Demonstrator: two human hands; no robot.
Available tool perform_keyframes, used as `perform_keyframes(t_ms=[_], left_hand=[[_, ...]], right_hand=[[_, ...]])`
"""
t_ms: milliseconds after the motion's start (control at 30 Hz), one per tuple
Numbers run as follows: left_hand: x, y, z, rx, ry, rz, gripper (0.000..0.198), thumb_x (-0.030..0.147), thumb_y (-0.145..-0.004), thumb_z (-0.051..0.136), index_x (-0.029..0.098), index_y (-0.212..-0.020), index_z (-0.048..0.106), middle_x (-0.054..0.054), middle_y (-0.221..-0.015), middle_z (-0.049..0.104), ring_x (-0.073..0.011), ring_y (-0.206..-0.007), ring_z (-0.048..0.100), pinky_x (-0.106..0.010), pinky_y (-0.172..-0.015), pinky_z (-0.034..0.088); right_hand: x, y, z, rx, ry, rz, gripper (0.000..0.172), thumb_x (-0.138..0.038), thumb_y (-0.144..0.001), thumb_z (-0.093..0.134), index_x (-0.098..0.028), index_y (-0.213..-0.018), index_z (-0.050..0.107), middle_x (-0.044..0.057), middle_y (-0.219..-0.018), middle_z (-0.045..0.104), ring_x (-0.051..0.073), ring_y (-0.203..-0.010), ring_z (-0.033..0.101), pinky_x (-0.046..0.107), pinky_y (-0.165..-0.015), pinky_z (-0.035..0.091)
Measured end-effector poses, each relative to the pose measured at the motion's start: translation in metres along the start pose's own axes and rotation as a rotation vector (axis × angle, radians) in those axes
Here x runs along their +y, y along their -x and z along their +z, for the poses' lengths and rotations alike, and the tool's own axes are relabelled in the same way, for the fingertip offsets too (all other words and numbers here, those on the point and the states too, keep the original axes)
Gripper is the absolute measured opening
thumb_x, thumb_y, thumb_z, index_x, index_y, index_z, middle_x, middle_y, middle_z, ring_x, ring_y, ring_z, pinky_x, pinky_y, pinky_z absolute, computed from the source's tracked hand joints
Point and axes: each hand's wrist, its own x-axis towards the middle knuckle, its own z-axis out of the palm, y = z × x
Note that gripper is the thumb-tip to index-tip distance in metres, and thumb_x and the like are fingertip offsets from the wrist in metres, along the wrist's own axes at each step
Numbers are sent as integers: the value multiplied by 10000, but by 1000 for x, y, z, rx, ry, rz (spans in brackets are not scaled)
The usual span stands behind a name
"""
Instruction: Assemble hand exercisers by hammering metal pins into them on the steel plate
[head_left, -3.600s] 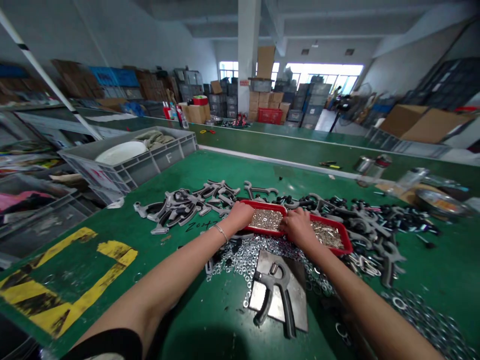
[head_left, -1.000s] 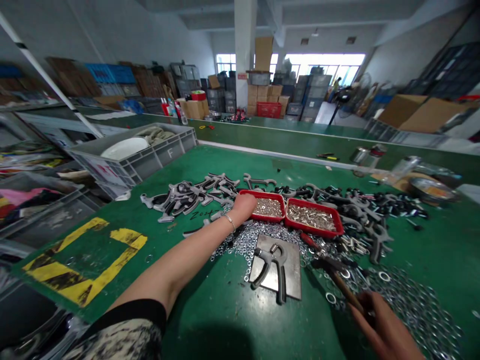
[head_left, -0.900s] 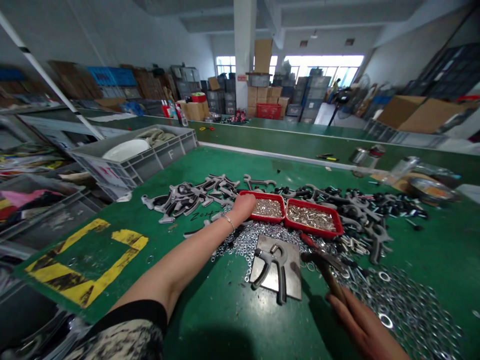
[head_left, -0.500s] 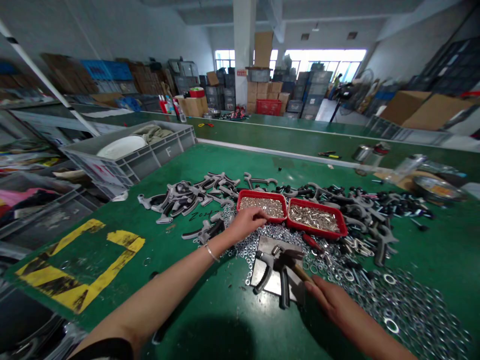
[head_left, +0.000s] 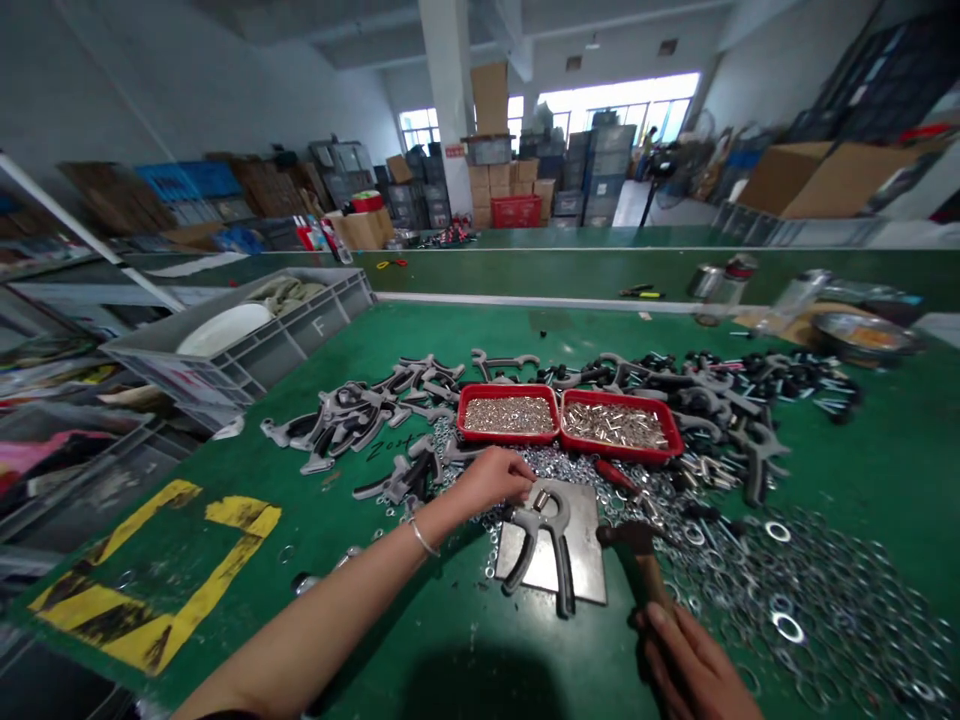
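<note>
Fingers (head_left: pixel 520 488) of the left hand (head_left: pixel 489 483) were bent, with their tips near to each other, but I could not tell whether they were fully closed or had hold of some small part. Half a second earlier this hand was at the front edge of the left red tray (head_left: pixel 510 437); now it had come down to the top edge of the metal plate (head_left: pixel 589 565), just beside the hand grip (head_left: pixel 556 527).

The right hand (head_left: pixel 690 655) had its fingers wrapped firmly around the wooden handle of the hammer (head_left: pixel 646 570). This tool also had changed its place: before, its head covered a part of the grip, and now the head was beside the right edge of the plate.

The grip itself lay on the plate as before, its two handles pointing toward the person, with a short metal tube (head_left: pixel 541 499) at its upper part. In my judgement, this meant for the work that the grip was uncovered and within easy reach of the left hand, while the hammer was kept ready close by.
</note>
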Motion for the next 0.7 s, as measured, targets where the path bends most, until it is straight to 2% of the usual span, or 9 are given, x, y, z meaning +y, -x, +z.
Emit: perform_keyframes(t_ms=[167, 300, 400, 500, 600, 700], left_hand=[[12, -7, 15, 52, -222, 120, 170, 121, -809, 562, 150, -843, 726, -52, -869, 732, -189, -847, 662, -285, -805, 478], [15, -11, 20, 67, -341, 176, 171, 148, -856, 551, 157, -847, 722, -58, -894, 720, -187, -852, 646, -267, -802, 461], [13, -12, 22, 75, -405, 195, 161, 164, -876, 554, 160, -842, 712, -50, -882, 710, -181, -842, 642, -257, -788, 459], [9, -10, 25, 87, -465, 207, 168, 188, -904, 540, 166, -842, 695, -45, -880, 695, -179, -849, 638, -259, -786, 462], [6, -6, 31, 103, -525, 231, 180, 208, -940, 502, 160, -891, 668, -57, -908, 675, -188, -881, 625, -279, -812, 466], [2, -1, 39, 100, -585, 285, 188, 181, -959, 461, 143, -924, 642, -91, -961, 651, -220, -964, 591, -347, -907, 444]], right_hand=[[3, -5, 0, -34, -39, 1, 493, -598, -710, 730, -258, -1045, 607, 1, -798, 684, 151, -673, 647, 198, -526, 530], [6, -8, 0, -31, -24, -45, 422, -604, -744, 691, -260, -974, 609, -1, -782, 653, 152, -649, 629, 210, -510, 518], [8, -13, -4, -74, 6, -47, 456, -638, -741, 674, -259, -983, 602, -23, -677, 606, 132, -532, 572, 198, -415, 444], [8, -19, -6, -129, 70, -64, 534, -705, -698, 665, -246, -962, 598, -60, -535, 505, 107, -390, 453, 199, -324, 323], [10, -24, -7, -140, 104, -87, 571, -746, -667, 653, -235, -914, 588, -75, -494, 459, 93, -354, 403, 198, -309, 282], [12, -23, -6, -159, 129, -70, 582, -764, -680, 623, -236, -918, 574, -78, -499, 466, 83, -337, 371, 200, -304, 268]])
